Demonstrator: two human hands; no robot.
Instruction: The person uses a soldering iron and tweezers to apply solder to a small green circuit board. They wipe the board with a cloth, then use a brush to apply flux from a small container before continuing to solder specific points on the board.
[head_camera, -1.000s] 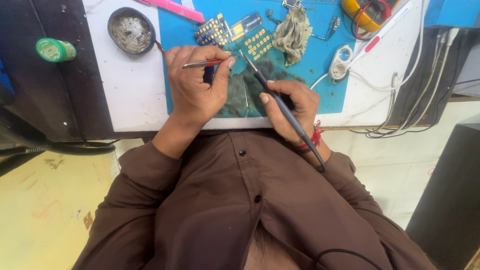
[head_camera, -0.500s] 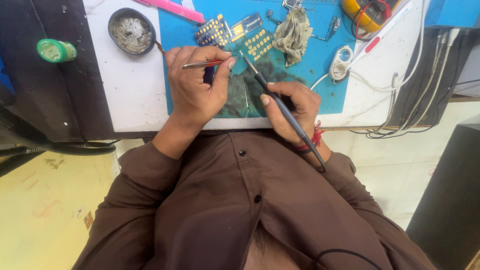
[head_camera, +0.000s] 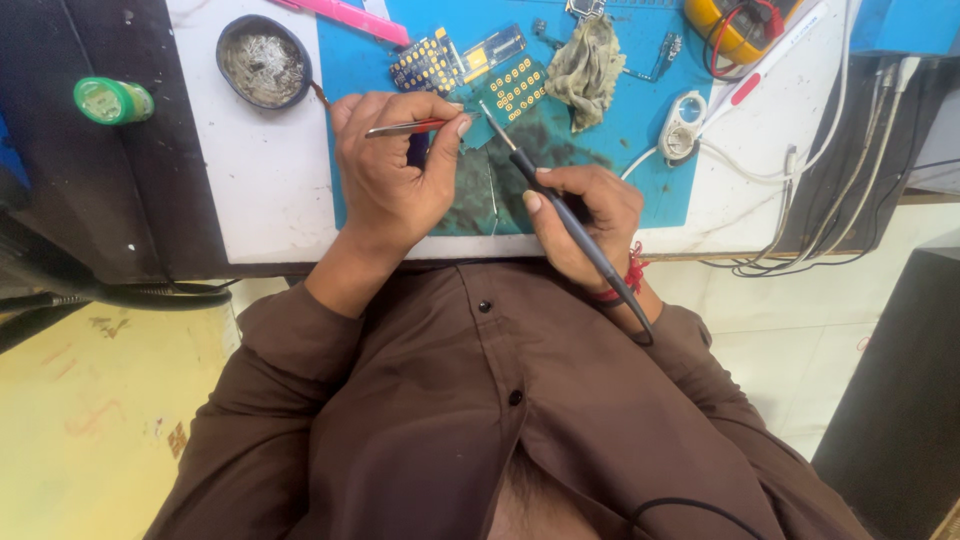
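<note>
My left hand (head_camera: 392, 170) pinches red-handled tweezers (head_camera: 405, 128), their tip reaching toward a small green circuit board (head_camera: 478, 130) on the blue work mat (head_camera: 640, 140). My right hand (head_camera: 585, 215) holds a black soldering iron (head_camera: 560, 205) like a pen, its metal tip near the same board. A blue board with gold pads (head_camera: 520, 88) lies just beyond the tip.
A round dish of tip-cleaning wool (head_camera: 262, 62) sits at the mat's left. Further off are a green roll (head_camera: 112, 100), a pink tool (head_camera: 345, 18), a dirty rag (head_camera: 588, 65), a yellow meter with leads (head_camera: 735, 25), and white cables (head_camera: 800, 160) on the right.
</note>
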